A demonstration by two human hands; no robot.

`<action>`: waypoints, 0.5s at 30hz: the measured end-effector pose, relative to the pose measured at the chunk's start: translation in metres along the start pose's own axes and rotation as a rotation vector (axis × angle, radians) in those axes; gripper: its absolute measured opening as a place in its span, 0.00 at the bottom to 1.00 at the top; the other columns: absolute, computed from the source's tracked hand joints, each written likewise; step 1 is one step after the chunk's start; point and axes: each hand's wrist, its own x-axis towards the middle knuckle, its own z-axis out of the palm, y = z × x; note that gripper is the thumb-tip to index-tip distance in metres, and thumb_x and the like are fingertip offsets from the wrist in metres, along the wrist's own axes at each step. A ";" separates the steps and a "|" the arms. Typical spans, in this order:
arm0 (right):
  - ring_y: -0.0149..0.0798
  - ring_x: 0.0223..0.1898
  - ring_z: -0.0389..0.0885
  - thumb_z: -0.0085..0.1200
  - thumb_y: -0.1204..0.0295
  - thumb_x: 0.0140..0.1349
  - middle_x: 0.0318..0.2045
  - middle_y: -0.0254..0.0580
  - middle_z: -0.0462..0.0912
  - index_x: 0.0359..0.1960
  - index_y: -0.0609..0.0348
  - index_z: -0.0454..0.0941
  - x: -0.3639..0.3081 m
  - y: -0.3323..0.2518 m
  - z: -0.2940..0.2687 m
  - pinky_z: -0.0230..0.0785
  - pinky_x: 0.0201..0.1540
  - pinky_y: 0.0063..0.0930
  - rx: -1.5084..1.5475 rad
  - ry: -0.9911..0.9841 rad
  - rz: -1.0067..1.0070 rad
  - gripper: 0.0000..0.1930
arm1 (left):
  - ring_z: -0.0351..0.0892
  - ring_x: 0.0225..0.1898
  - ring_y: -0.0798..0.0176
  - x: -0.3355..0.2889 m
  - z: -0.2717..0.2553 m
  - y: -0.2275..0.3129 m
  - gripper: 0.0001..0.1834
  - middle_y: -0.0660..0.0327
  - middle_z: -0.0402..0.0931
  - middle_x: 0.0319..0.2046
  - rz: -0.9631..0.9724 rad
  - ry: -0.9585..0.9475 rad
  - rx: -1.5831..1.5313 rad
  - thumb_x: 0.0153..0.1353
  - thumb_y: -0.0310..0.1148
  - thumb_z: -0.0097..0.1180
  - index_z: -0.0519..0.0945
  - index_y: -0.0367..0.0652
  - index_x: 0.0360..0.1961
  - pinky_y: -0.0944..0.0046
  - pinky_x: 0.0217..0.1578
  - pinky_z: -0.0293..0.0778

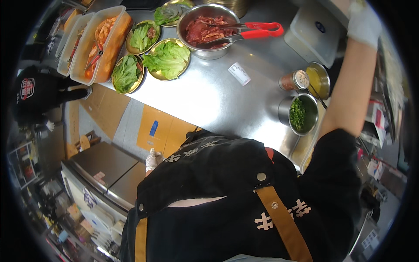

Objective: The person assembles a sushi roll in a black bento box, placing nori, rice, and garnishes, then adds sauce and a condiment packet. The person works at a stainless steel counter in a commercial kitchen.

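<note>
Steel worktop (218, 100) runs across the top of the view, and the person in the black apron leans over it, so their body fills most of the lower half. Right hand (363, 22), in a white glove, is stretched way up to the top right corner, just beside a pale lidded plastic container (312, 32); the fingers run off into the dark rim, so honestly can't tell if it's open or gripping anything. Left hand (152, 160), also gloved in white, hangs low by the apron's edge over the floor, loosely curled from what I can make out, with nothing visibly in it. Below the right forearm sit a steel cup of chopped green onion (299, 114), a spice shaker (293, 81) with a perforated lid and a small bowl of yellow sauce (319, 78), all close together. Further left a big steel bowl of raw marinated meat (206, 29) has red-handled tongs (255, 31) resting across it. Left of that are several gold plates of lettuce (168, 59), then long plastic tubs of kimchi (101, 43). A small paper slip (239, 73) lies on the bare steel between the meat bowl and the shaker. Another person in black stands at the far left.
</note>
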 end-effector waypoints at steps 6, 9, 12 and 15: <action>0.23 0.27 0.75 0.52 0.74 0.66 0.29 0.36 0.80 0.46 0.61 0.79 -0.245 -0.043 -0.003 0.68 0.32 0.19 0.478 -0.120 0.326 0.10 | 0.77 0.28 0.58 0.085 -0.048 0.006 0.17 0.56 0.79 0.30 0.065 -0.170 0.034 0.69 0.45 0.50 0.75 0.43 0.29 0.55 0.31 0.76; 0.28 0.39 0.79 0.57 0.70 0.64 0.42 0.40 0.82 0.56 0.59 0.75 -0.325 -0.004 0.040 0.72 0.43 0.21 0.265 -0.506 0.540 0.18 | 0.77 0.28 0.58 0.096 -0.083 0.011 0.17 0.55 0.79 0.29 0.074 -0.136 0.092 0.68 0.44 0.51 0.76 0.43 0.29 0.55 0.32 0.76; 0.44 0.59 0.73 0.58 0.67 0.64 0.57 0.54 0.75 0.62 0.64 0.68 -0.367 0.041 0.073 0.65 0.61 0.32 -0.138 -0.590 0.208 0.26 | 0.78 0.29 0.57 0.098 -0.100 0.016 0.16 0.55 0.79 0.29 0.079 -0.143 0.128 0.67 0.43 0.51 0.76 0.43 0.29 0.54 0.32 0.76; 0.57 0.52 0.75 0.59 0.65 0.56 0.48 0.59 0.77 0.54 0.65 0.72 -0.383 0.050 0.099 0.69 0.56 0.41 -0.613 -0.711 -0.139 0.25 | 0.79 0.29 0.56 0.103 -0.095 0.028 0.16 0.54 0.79 0.29 0.114 -0.187 0.160 0.67 0.43 0.52 0.77 0.42 0.28 0.54 0.32 0.77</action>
